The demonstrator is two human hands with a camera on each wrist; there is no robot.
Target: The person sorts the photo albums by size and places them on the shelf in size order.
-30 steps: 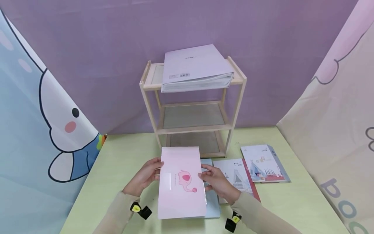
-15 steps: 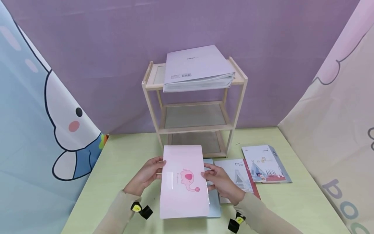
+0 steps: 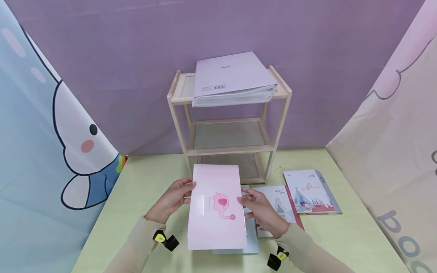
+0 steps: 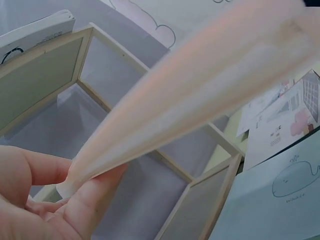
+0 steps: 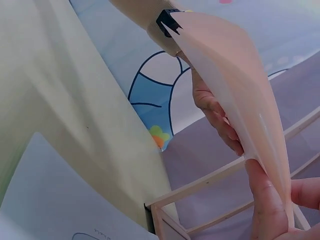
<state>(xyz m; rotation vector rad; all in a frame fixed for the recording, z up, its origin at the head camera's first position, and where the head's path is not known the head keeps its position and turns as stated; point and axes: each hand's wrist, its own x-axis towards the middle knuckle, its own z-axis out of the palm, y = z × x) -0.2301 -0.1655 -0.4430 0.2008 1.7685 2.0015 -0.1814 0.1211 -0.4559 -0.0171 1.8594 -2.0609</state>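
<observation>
Held by both hands over the table is a thin pink notebook [image 3: 213, 235] with a red elephant drawing on its cover. My left hand [image 3: 172, 200] pinches its left edge between thumb and fingers, as the left wrist view shows of the hand [image 4: 55, 200] too. On the opposite edge my right hand [image 3: 263, 213] pinches the notebook [image 5: 250, 90]. Below it lies a light blue notebook [image 3: 252, 239], mostly hidden; the left wrist view shows a whale-like line drawing on this notebook [image 4: 270, 200].
A three-tier wooden shelf [image 3: 229, 151] stands at the back, with a thick pale lilac book [image 3: 233, 76] on top. On the right of the table [image 3: 327, 242] lie a white notebook with a red edge [image 3: 278, 197] and another with a tent picture [image 3: 308, 189].
The pink notebook has risen slightly and moved a little to the right, carried by both hands. More of the blue notebook's lower edge shows beneath it. The grips look the same.
</observation>
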